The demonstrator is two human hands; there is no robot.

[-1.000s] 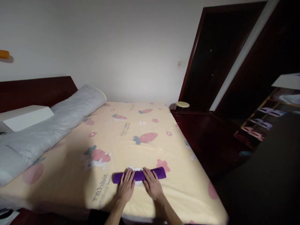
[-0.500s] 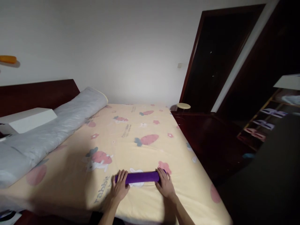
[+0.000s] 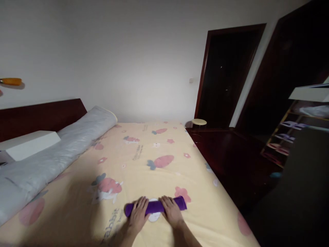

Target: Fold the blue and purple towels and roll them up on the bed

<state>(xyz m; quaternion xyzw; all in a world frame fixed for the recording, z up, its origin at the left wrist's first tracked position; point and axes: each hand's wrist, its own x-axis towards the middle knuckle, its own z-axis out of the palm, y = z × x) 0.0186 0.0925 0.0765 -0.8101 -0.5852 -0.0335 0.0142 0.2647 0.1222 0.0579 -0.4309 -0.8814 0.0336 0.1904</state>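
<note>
A purple cloth rolled into a tube, which looks like a towel [image 3: 155,207], lies crosswise on the bed near its front. My left hand [image 3: 139,212] is closed over the roll left of its middle, fingers laid across the top and thumb on the near side. To the right, my right hand [image 3: 172,210] grips it the same way. Both ends of the roll stick out past my hands, and loose layered edges show at the right end. Beneath it is a yellow bedsheet [image 3: 144,178] printed with carrots, rabbits and flowers.
A long grey bedding roll [image 3: 77,140] lies along the dark headboard [image 3: 61,111], with a white box [image 3: 33,144] against it. Beyond the bed's right edge are a round stool [image 3: 199,121], a dark door [image 3: 228,75] and a shoe rack [image 3: 284,132].
My hands have slid inward from the roll's ends, closer together, so both ends now show. The view has tilted slightly upward.
</note>
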